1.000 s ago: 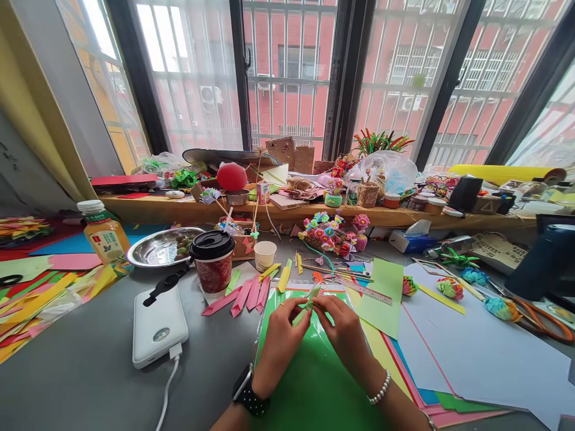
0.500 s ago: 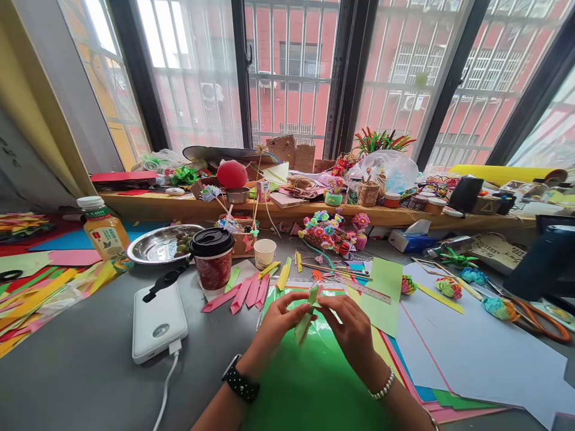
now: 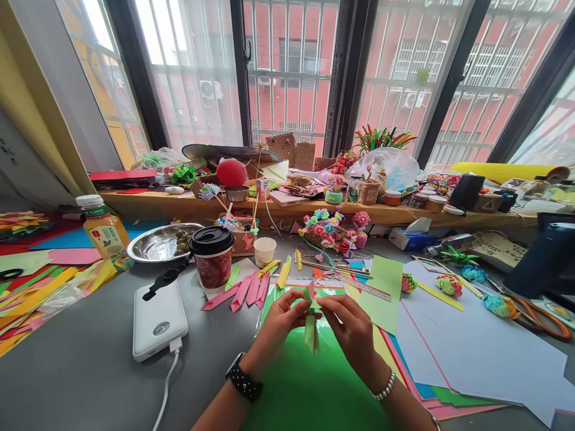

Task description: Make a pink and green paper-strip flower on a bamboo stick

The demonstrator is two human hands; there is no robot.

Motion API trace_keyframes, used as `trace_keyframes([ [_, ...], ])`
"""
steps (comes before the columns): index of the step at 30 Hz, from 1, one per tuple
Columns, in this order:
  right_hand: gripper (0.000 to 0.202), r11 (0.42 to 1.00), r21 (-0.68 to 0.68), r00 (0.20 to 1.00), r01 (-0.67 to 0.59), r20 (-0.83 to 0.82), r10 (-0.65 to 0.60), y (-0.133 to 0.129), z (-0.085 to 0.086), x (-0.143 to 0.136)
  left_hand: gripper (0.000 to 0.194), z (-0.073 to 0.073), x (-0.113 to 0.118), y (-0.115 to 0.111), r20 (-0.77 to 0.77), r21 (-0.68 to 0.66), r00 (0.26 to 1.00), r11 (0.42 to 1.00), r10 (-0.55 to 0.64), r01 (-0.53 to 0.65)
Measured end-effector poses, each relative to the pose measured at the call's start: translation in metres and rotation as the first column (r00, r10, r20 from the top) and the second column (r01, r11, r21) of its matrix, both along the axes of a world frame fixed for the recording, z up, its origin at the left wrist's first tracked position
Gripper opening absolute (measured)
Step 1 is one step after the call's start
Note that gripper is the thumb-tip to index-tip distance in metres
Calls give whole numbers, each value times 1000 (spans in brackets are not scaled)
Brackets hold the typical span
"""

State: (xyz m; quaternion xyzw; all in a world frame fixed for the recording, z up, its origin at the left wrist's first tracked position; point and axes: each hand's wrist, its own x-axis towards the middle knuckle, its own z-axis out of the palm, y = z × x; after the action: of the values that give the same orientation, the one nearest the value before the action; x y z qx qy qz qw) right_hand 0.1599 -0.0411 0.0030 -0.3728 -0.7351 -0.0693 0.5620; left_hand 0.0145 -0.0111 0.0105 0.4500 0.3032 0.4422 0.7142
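Between my two hands, above the green mat [image 3: 309, 389], is a folded light green paper piece [image 3: 310, 332] with a bit of pink at its top. My left hand [image 3: 282, 317] pinches it from the left, thumb against its middle. On the other side my right hand [image 3: 348, 320] grips its upper right edge with fingertips pressed together. The piece's lower end hangs down, pointing toward me. Folded pink paper strips [image 3: 245, 292] lie beyond my left hand, beside yellow folded strips [image 3: 284, 273].
A lidded coffee cup [image 3: 212, 257], a paper cup [image 3: 265, 251] and a white power bank [image 3: 160, 320] stand left. White sheets [image 3: 476, 347] and orange-handled scissors [image 3: 539, 317] lie right. Bead flowers [image 3: 330, 230] sit before the cluttered sill.
The green paper piece has turned, so its lower end now hangs nearly straight down and not slanted left. Both hands keep their hold in almost the same place.
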Motion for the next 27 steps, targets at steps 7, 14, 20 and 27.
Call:
trace_keyframes([
  [7, 16, 1000, -9, 1000, 19, -13, -19, 1, -6, -2, 29, 5, 2, -6, -31, 48, 992, 991, 123, -121],
  [14, 16, 1000, 8, 999, 27, 24, -27, -1, -2, -5, 31, 1, 2, -3, -6, -30, 991, 990, 136, -136],
  [20, 14, 992, 75, 992, 105, 68, -111, -2, 2, -10, 28, 1, 7, -6, 55, -46, 977, 978, 204, -202],
  [27, 15, 993, 40, 992, 110, 57, -112, -2, -1, -11, 25, -1, 6, -7, 76, -50, 976, 978, 206, -202],
])
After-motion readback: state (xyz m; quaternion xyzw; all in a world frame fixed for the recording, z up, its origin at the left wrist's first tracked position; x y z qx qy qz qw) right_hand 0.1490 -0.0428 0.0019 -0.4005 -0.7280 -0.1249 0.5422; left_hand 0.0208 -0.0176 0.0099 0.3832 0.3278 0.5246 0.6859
